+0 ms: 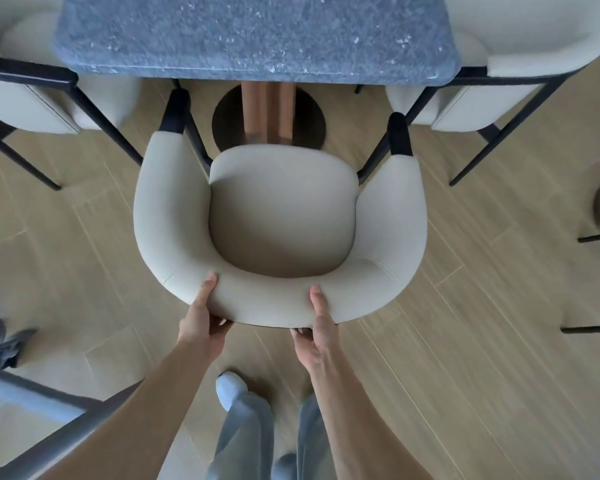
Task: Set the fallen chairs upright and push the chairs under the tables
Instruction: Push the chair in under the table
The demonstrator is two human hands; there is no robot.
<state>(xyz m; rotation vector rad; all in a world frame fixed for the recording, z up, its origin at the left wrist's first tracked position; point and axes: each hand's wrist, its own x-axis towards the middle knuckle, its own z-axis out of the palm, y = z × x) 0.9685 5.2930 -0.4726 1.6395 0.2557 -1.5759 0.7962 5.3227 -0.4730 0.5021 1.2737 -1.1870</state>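
Both hands grip the curved backrest of the cream chair (281, 216): my left hand (201, 320) and right hand (317, 327) each lay a thumb over the padded top with the fingers curled under the rim. That chair stands upright on the wooden floor (465, 306), facing the blue speckled surface (257, 32), its seat front just short of the near edge and its black arm tips (399, 133) almost beneath it.

To push well, I judge I should drive straight away from me with even pressure from both sides, so the seat goes in square to the round pedestal base (229, 112) and does not swing.

Room is tight at the sides. A chair on the left (32, 105) and a chair on the right (471, 105) are already tucked in, and their dark legs slant toward my chair's front legs, so a skewed push could hook one. The arm tips may meet the edge before the seat is fully under; I cannot tell whether they clear it. Behind me, my shoe (231, 389) has open floor, though a grey frame (49, 441) sits near left.
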